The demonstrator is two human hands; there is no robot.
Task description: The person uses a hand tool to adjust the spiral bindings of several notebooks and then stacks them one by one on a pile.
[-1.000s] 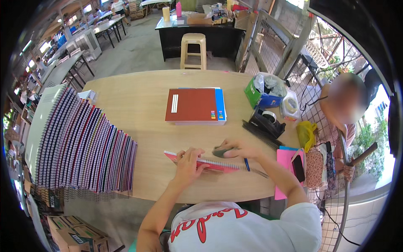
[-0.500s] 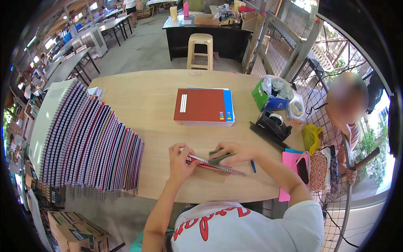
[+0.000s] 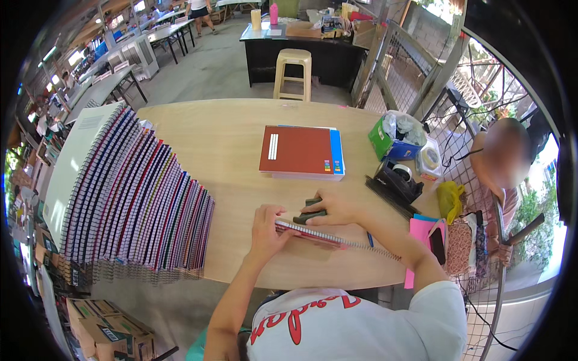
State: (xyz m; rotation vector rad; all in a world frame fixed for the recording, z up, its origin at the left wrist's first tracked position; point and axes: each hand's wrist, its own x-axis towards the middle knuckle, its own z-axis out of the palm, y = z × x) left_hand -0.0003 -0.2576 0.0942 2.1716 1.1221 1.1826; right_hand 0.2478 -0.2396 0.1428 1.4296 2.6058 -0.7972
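Note:
A thin notebook [image 3: 308,236] stands with its punched edge up near the front of the table. My left hand [image 3: 269,231] pinches its left end. A wire-like spiral coil [image 3: 376,249] runs along that edge and sticks out past its right end, under my right forearm. My right hand [image 3: 332,208] is closed on a dark green-grey pad [image 3: 311,218], held against the far side of the edge. A tall stack of spiral notebooks [image 3: 141,198] leans at the left. Farther back lies a short pile of notebooks with a brown-red cover [image 3: 296,149].
On the right are loose dark coils [image 3: 388,197], a black tape dispenser [image 3: 398,180], a green-blue box of plastic bags [image 3: 396,135], a yellow bag [image 3: 450,201], a blue pen [image 3: 370,239] and a phone [image 3: 437,245]. Behind a wire fence, a person [image 3: 503,162] leans close.
The view has shifted slightly. My right hand and the pad have moved a little left and to the far side of the notebook's edge. My left hand still pinches the left end.

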